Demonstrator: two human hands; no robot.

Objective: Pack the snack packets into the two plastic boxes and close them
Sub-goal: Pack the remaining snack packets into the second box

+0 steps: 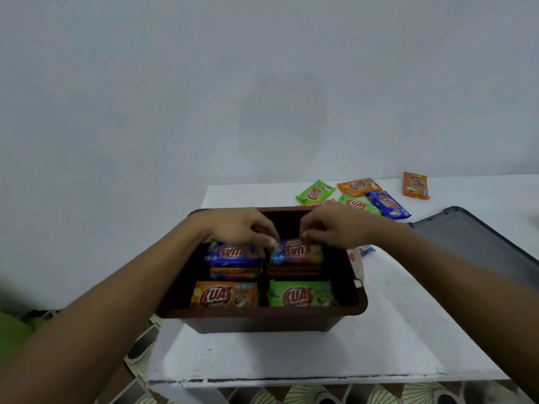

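Note:
A dark brown plastic box (262, 317) stands open on the white table, holding stacked snack packets. An orange packet (224, 295) and a green packet (302, 294) lie in the near row, a blue packet (230, 255) tops the far left stack. My left hand (239, 227) and my right hand (335, 225) are both over the far right stack, fingers curled, pinching the top edge of a blue and red packet (297, 252) there. Several loose packets (358, 196) lie on the table behind the box.
A grey lid or second box (478, 243) lies at the right on the white table (291, 354). One orange packet (415, 185) sits apart at the far right. A white wall rises behind. Patterned floor shows below the table's near edge.

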